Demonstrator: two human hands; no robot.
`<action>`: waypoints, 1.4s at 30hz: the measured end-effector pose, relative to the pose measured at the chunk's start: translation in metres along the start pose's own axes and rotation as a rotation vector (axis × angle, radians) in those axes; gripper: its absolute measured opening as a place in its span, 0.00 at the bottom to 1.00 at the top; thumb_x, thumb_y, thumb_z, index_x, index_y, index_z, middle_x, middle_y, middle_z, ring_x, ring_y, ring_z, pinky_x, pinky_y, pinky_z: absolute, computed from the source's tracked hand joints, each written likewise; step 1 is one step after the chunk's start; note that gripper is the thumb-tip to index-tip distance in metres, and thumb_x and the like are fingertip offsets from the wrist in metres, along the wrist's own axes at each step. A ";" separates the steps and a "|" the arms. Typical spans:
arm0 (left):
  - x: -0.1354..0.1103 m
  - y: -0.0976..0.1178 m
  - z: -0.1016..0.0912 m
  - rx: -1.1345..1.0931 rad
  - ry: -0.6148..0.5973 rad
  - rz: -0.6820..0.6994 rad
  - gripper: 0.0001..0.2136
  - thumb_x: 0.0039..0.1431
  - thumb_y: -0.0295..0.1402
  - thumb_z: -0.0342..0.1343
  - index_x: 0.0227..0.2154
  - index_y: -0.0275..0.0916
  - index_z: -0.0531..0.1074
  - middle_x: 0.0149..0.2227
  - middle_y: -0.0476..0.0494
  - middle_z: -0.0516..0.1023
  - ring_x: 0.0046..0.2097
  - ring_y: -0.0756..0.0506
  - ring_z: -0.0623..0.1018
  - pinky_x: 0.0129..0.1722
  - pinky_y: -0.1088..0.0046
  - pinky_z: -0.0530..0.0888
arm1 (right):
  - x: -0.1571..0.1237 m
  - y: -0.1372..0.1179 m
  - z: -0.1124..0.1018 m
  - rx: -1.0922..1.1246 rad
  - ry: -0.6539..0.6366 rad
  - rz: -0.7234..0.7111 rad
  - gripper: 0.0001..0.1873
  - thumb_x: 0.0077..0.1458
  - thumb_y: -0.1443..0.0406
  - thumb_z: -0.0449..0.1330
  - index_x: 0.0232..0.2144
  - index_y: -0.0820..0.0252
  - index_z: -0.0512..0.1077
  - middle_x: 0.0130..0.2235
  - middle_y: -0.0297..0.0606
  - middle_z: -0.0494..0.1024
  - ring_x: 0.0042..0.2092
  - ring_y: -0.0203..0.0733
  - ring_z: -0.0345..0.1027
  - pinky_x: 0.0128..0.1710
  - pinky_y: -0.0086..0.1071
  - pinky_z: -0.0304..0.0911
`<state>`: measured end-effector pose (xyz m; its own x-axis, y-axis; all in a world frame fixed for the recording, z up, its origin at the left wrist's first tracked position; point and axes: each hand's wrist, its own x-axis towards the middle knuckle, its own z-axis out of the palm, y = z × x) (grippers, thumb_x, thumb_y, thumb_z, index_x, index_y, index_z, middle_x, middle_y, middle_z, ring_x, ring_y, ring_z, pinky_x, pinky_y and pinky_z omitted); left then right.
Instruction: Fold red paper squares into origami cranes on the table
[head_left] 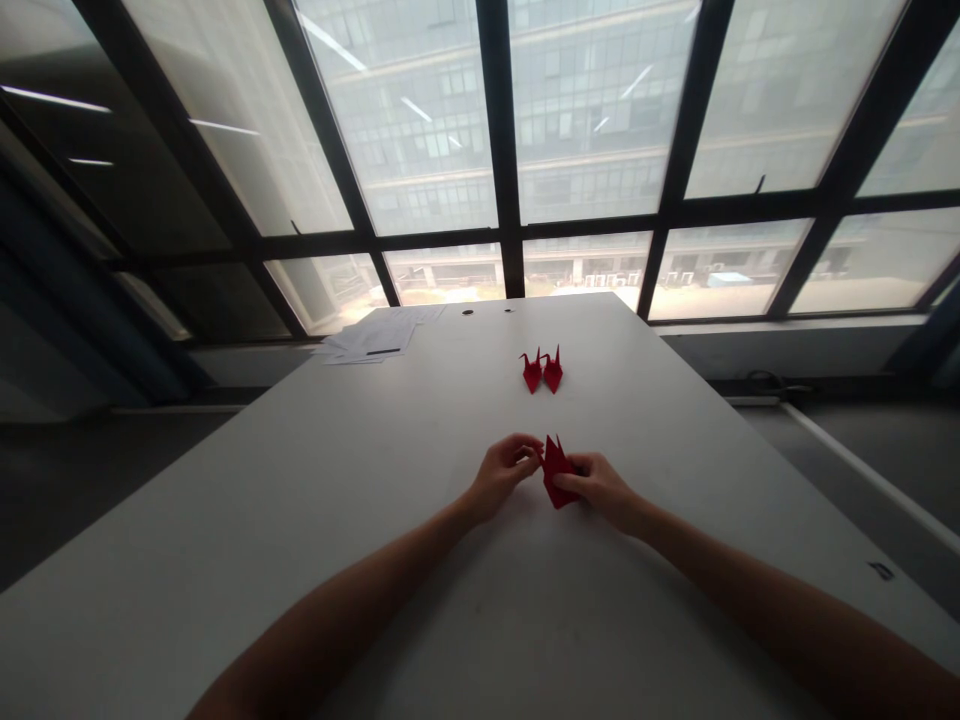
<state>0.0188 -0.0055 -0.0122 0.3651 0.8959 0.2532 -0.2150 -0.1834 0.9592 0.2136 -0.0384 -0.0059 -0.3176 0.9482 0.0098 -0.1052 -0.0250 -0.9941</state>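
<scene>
My right hand (600, 487) grips a piece of red origami paper (556, 472), thumb on the near face and fingers behind it. The folded paper has two sharp points standing up and a blunt lower end. At its upper left edge, my left hand (502, 475) is closed in a pinch, with thumb and fingertips on a narrow red tip. Exactly how that tip is folded is too small to tell. Farther up the table stand two finished red paper cranes, a left crane (532, 371) and a right crane (553, 371), side by side and almost touching.
Both forearms rest over a long white table (300, 520). Loose white papers (367, 335) lie at its far left with a dark pen (383, 351) on top. A small dark item (881, 570) is near the right edge. Large windows (585, 110) rise beyond the far end.
</scene>
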 end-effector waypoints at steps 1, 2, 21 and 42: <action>0.000 0.001 0.000 -0.012 -0.004 0.000 0.13 0.54 0.35 0.67 0.39 0.35 0.75 0.37 0.43 0.77 0.36 0.49 0.73 0.36 0.74 0.69 | 0.000 0.000 0.000 0.001 0.001 -0.001 0.16 0.46 0.58 0.69 0.34 0.66 0.79 0.30 0.37 0.78 0.30 0.38 0.67 0.31 0.31 0.62; 0.000 0.001 0.000 -0.018 -0.007 -0.001 0.13 0.54 0.35 0.67 0.39 0.35 0.75 0.37 0.43 0.76 0.37 0.49 0.73 0.37 0.74 0.69 | 0.000 0.000 0.000 0.002 0.001 -0.001 0.16 0.46 0.58 0.69 0.34 0.66 0.79 0.30 0.37 0.78 0.30 0.38 0.67 0.31 0.31 0.62; -0.005 0.010 0.008 0.301 0.024 0.185 0.09 0.56 0.36 0.64 0.31 0.37 0.72 0.36 0.42 0.76 0.39 0.46 0.75 0.39 0.71 0.71 | -0.001 0.001 0.005 0.035 0.107 -0.078 0.18 0.45 0.54 0.70 0.33 0.64 0.78 0.30 0.37 0.78 0.32 0.41 0.69 0.34 0.34 0.64; -0.002 0.006 0.010 0.074 0.069 -0.128 0.16 0.58 0.44 0.62 0.38 0.35 0.77 0.35 0.42 0.78 0.36 0.47 0.75 0.37 0.71 0.71 | 0.000 0.004 0.006 -0.030 0.180 -0.085 0.17 0.46 0.57 0.69 0.35 0.65 0.80 0.33 0.41 0.81 0.34 0.44 0.72 0.35 0.35 0.65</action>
<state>0.0263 -0.0123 -0.0052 0.3212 0.9392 0.1218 -0.1024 -0.0934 0.9904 0.2079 -0.0400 -0.0093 -0.1349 0.9878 0.0775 -0.0952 0.0650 -0.9933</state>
